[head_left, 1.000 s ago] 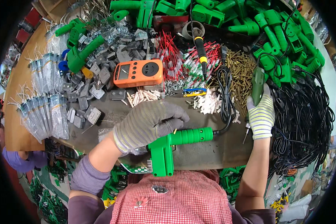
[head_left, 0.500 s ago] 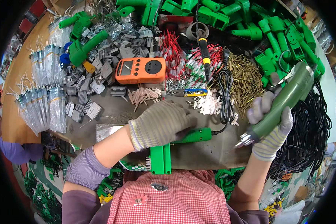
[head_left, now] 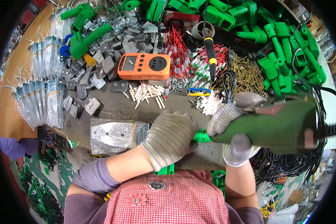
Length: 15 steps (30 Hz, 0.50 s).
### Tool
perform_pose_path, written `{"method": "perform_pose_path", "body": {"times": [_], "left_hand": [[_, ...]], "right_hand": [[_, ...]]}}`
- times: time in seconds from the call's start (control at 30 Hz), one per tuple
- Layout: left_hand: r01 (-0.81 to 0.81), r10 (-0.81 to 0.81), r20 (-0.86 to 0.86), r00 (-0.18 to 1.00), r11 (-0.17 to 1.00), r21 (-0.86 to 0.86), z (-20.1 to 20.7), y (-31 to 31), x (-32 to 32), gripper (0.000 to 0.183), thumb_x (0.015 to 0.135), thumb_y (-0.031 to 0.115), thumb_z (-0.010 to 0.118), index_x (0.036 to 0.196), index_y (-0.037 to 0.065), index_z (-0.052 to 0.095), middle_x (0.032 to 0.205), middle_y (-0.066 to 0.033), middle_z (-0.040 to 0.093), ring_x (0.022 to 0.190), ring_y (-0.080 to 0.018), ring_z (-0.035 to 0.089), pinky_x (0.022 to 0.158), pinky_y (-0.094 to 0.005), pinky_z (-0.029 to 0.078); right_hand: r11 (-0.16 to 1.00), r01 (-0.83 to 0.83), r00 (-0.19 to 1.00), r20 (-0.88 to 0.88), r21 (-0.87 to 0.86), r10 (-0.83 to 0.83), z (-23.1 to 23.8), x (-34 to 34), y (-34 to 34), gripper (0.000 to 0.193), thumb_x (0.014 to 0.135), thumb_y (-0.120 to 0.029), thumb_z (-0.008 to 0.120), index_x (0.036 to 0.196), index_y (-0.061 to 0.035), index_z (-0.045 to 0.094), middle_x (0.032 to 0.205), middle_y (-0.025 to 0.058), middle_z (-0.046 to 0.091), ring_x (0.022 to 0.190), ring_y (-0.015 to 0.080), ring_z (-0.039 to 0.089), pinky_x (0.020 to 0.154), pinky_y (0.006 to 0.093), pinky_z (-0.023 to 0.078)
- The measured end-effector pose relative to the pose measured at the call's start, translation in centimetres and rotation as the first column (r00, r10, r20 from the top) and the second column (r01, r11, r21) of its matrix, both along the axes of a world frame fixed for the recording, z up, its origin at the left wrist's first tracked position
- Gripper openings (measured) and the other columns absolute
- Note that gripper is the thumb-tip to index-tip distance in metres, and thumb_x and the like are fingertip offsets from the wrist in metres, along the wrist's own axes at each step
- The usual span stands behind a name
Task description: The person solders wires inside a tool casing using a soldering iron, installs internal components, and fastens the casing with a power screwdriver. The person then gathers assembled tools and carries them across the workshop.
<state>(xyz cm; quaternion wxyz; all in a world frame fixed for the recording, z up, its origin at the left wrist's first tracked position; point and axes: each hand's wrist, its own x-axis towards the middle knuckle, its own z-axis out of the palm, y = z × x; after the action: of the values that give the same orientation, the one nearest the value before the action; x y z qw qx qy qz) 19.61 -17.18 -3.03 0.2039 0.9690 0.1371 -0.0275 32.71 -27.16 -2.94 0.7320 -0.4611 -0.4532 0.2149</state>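
Observation:
My left hand (head_left: 170, 138), in a striped grey glove, is closed over a green plastic housing (head_left: 164, 170) near the table's front edge. Much of the housing is hidden beneath that hand. On its left side lies a flat metal plate in clear bubble wrap (head_left: 112, 135), in line with the housing. My right hand (head_left: 227, 119), gloved alike, is wrapped round a dark green electric screwdriver (head_left: 268, 125). Held nearly level, the tool has its front end over the housing's green handle (head_left: 202, 136). The tip of the tool is hidden.
An orange meter (head_left: 143, 66) lies beyond my left hand, beside grey finned metal blocks (head_left: 91, 104) and white sticks (head_left: 149, 93). Brass screws (head_left: 246, 76), a soldering iron (head_left: 210, 56), yellow-blue cutters (head_left: 198, 91) and green housings (head_left: 280, 48) lie beyond. Black cables (head_left: 283, 164) hang at right.
My right hand has swung the screwdriver left and down to the housing's handle. My left hand has moved slightly right, and the wrapped plate shows more fully.

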Motion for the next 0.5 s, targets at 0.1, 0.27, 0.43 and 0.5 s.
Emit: {"method": "perform_pose_path", "body": {"times": [0.1,0.27,0.43,0.5], "left_hand": [[-0.012,0.012,-0.016,1.000,1.000,0.009,-0.2,-0.2,0.1,0.037,0.075,0.042,0.074,0.091,0.009,0.069,0.090,-0.0099,0.063,0.093,-0.0295,0.063,0.083,-0.0432,0.047],[-0.009,0.009,-0.014,1.000,0.999,0.050,-0.2,-0.3,0.2,0.038,0.075,0.043,0.074,0.091,0.009,0.069,0.090,-0.0092,0.064,0.094,-0.0287,0.063,0.084,-0.0422,0.047],[-0.019,0.024,-0.051,0.998,0.996,0.092,-0.1,-0.6,0.3,0.039,0.075,0.044,0.075,0.092,0.009,0.070,0.090,-0.0088,0.064,0.095,-0.0280,0.063,0.084,-0.0414,0.047],[-0.031,0.035,-0.046,0.998,0.996,0.086,0.0,-0.7,0.2,0.039,0.075,0.043,0.075,0.091,0.009,0.070,0.090,-0.0088,0.064,0.095,-0.0279,0.063,0.085,-0.0413,0.047]], "right_hand": [[0.991,-0.119,0.985,-0.118,0.058,0.126,-0.1,0.2,-0.6,0.074,0.082,-0.039,0.079,0.127,0.0035,0.039,0.067,0.0120,0.057,0.055,0.0235,0.058,0.051,0.0356,0.052],[0.997,-0.046,0.997,-0.055,0.057,0.049,0.9,0.0,0.4,0.053,0.083,-0.030,0.081,0.107,-0.0043,0.041,0.065,0.0098,0.055,0.054,0.0204,0.056,0.049,0.0340,0.052],[0.997,-0.034,0.998,-0.053,0.065,0.038,0.9,0.0,-0.3,0.055,0.083,-0.030,0.080,0.113,-0.0040,0.041,0.064,0.0087,0.054,0.052,0.0203,0.054,0.047,0.0340,0.050],[0.997,-0.028,0.998,-0.052,0.071,0.032,0.9,0.1,-0.5,0.057,0.083,-0.029,0.079,0.116,-0.0038,0.040,0.064,0.0082,0.053,0.051,0.0202,0.053,0.046,0.0340,0.049]]}}
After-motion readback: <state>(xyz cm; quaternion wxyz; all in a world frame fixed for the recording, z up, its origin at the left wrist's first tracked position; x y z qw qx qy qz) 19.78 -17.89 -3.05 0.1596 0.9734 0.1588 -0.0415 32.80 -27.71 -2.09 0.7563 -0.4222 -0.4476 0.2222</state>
